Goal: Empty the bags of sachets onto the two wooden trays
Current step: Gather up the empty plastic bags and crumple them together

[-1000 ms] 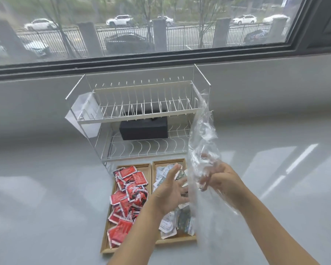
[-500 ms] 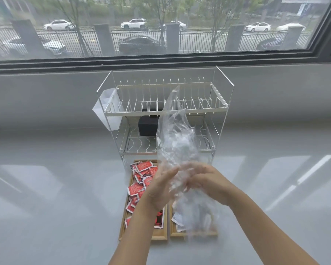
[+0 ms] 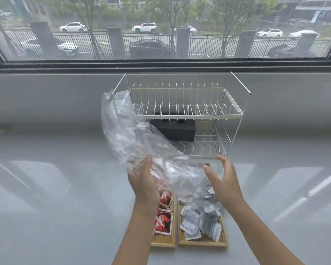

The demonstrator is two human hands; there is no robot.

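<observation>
1. Crinkly clear plastic bag (image 3: pixel 134 142) was up in the air between both hands, stretching up and away to the left of the left hand (image 3: pixel 142 180). It looked empty as far as I could tell, though the plastic was blurry.
2. Left hand gripped the bag's lower part, thumb on the near side and fingers hidden behind the film.
3. Right hand (image 3: pixel 223 181) was spread wide, fingers straight and relaxed, palm facing the left hand. The bag's loose end sat just beside its fingertips; couldn't tell if it actually touched.
4. Below the left wrist was the left light wooden rectangular tray (image 3: pixel 163 243) with red and black square sachets (image 3: pixel 163 220) lying in it, partly hidden by the forearm.
5. Below the right hand, the right light wooden rectangular tray (image 3: pixel 203 243) held a heap of silver-grey and white foil sachets (image 3: pixel 201 219). The two trays sat side by side, just about touching.
6. Beyond both hands stood a white wire two-tier dish rack (image 3: pixel 182 113), with a black rectangular box (image 3: pixel 175 131) on its lower tier.
7. Everything sat on a glossy pale grey countertop (image 3: pixel 55 197), and past the rack was a wide dark-framed window (image 3: pixel 161 64) showing a street with cars.
</observation>
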